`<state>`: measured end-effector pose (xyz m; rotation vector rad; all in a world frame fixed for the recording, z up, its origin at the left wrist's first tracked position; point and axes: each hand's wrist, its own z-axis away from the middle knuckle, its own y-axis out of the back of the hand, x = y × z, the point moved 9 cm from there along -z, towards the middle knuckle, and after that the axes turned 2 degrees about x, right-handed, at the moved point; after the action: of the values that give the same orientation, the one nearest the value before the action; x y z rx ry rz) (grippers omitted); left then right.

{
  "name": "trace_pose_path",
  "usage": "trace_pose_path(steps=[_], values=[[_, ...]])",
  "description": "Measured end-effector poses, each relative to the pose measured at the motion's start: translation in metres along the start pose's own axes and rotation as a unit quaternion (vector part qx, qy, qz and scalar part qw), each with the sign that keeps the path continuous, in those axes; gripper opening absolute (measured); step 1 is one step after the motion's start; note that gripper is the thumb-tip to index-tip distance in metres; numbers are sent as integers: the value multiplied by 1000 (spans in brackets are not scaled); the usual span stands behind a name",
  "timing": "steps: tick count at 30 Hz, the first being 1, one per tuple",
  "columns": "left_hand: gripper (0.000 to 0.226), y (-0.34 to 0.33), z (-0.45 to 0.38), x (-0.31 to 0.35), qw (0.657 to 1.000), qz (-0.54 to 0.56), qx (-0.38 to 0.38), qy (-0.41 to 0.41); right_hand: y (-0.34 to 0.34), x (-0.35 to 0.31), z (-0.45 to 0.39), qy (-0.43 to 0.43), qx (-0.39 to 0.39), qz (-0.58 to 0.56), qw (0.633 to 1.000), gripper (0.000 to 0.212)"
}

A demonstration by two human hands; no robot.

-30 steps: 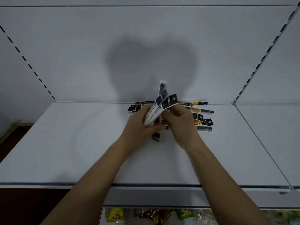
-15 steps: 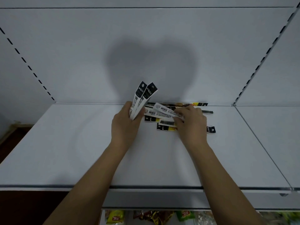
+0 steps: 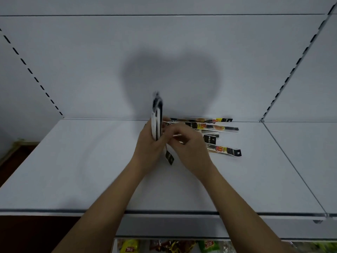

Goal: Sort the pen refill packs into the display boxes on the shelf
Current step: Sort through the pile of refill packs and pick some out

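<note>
My left hand [image 3: 150, 143] grips a small bundle of black-and-white pen refill packs [image 3: 157, 117], held upright and seen edge-on, blurred by motion. My right hand [image 3: 187, 143] is pressed close against the left one, its fingers curled on a pack whose black header end [image 3: 169, 157] hangs below the hands. Several more refill packs [image 3: 211, 126] with black and yellow labels lie flat on the white shelf [image 3: 91, 161] just right of my hands, one of them [image 3: 226, 150] nearest the front. No display box is in view.
The white back panel [image 3: 164, 52] rises behind the shelf, with slotted uprights at left and right. A second shelf section [image 3: 306, 152] adjoins on the right. Below the front edge, coloured snack packets [image 3: 164, 246] sit on a lower shelf.
My left hand's bundle has turned from fanned to edge-on and shifted right. My right hand has left the pile on the shelf and come up against the left hand with a pack.
</note>
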<state>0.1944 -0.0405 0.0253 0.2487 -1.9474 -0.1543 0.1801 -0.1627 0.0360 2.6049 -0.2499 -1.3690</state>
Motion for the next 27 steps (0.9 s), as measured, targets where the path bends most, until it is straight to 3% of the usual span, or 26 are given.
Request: trace_pose_path(steps=[3,7,12,14,19,21,24,27], values=[[26,11,-1,-8,998,31,53,26,5,13,0,4,-2,41,999,17],[17,25,-1,-7,993,32,110,28,29,27,2,30,62,237,969,19],[9,11,-1,-13,998,-43,37,39,26,58,4,-45,28,362,931,20],[5,8,0,-9,997,-56,35,26,28,49,3,-16,52,352,934,16],[14,14,-3,-14,996,8,74,47,56,8,4,11,213,222,951,17],[20,8,-4,-9,997,47,51,35,42,2,0,0,185,137,973,21],[24,-4,-4,1,999,43,-3,2,1,-2,-1,-14,65,65,996,24],[20,5,-4,0,999,30,10,15,-14,3,5,-36,1,27,999,27]])
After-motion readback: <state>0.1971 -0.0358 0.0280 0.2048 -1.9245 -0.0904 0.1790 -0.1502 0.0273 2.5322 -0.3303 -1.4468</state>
